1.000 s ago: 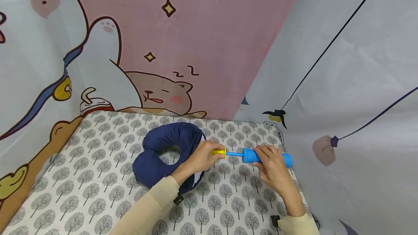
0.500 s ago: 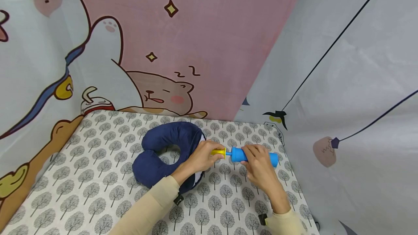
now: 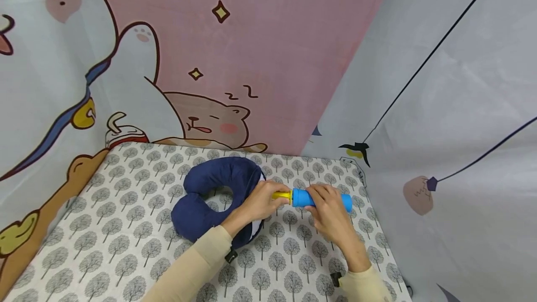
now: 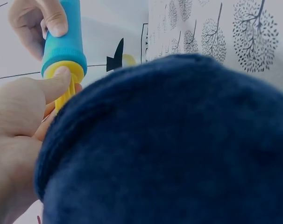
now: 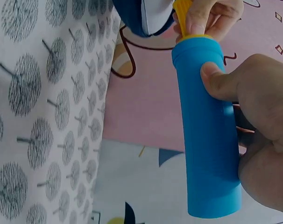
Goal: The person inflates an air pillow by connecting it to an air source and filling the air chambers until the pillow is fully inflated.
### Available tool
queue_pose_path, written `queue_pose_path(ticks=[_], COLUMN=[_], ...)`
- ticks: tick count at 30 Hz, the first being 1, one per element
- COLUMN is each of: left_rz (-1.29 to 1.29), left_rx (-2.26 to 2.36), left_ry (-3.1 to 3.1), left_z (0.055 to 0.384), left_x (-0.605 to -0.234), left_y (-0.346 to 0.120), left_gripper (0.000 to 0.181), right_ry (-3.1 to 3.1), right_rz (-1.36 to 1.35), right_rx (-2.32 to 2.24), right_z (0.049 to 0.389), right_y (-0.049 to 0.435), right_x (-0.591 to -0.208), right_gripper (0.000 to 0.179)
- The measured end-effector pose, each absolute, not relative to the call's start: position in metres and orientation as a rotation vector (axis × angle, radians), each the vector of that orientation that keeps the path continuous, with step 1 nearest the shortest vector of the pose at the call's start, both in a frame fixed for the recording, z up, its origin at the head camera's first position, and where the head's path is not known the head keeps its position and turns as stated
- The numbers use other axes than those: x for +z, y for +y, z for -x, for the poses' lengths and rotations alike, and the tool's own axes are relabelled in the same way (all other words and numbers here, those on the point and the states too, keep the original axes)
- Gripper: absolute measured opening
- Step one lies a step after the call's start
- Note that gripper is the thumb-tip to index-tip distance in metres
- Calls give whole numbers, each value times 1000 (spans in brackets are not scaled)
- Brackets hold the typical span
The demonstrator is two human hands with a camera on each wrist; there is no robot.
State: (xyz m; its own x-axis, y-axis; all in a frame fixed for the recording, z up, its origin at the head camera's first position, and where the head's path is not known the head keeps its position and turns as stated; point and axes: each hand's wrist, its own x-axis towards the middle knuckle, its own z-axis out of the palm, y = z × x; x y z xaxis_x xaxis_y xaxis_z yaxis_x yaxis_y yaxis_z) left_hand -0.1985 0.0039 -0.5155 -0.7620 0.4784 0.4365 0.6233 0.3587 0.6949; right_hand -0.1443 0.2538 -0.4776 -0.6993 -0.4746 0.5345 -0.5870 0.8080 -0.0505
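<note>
A blue hand pump (image 3: 303, 198) with a yellow nozzle piece (image 3: 283, 195) lies level between my hands in the head view. My left hand (image 3: 263, 200) pinches the yellow piece, thumb on its flange in the left wrist view. Around the blue barrel (image 5: 209, 135) curls my right hand (image 3: 330, 209), its thumb along the side. The blue barrel's end sits right against the yellow flange, with no rod showing. Under my left forearm is a navy U-shaped neck pillow (image 3: 220, 171), whose right side carries a white patch (image 3: 256, 228). What joins the yellow piece to the pillow is hidden behind my left hand.
The table is covered by a tree-print cloth (image 3: 138, 213). Behind it hangs a pink curtain (image 3: 285, 83) with cartoon animals, and a pale curtain (image 3: 461, 106) borders the right side.
My right hand has moved left with the blue barrel, up to the yellow piece, and the thin blue rod between them has gone from sight. My left hand and the pillow stay put.
</note>
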Motion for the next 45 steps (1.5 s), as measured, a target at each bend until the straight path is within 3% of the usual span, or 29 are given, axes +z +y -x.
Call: queue_pose_path(ticks=[28,45], left_rz=[998,1038], left_rx=[-1357,-1416], left_ry=[-2520,-2417], left_z=[197,196], left_x=[-513,-520], left_y=[2,5], left_gripper=[23,20], right_ry=[-2505,-2387], right_rz=[-677,-802], right_rx=[433,341], right_z=[124,128], right_y=[363,321], right_x=[-462,-463], right_gripper=[56,61])
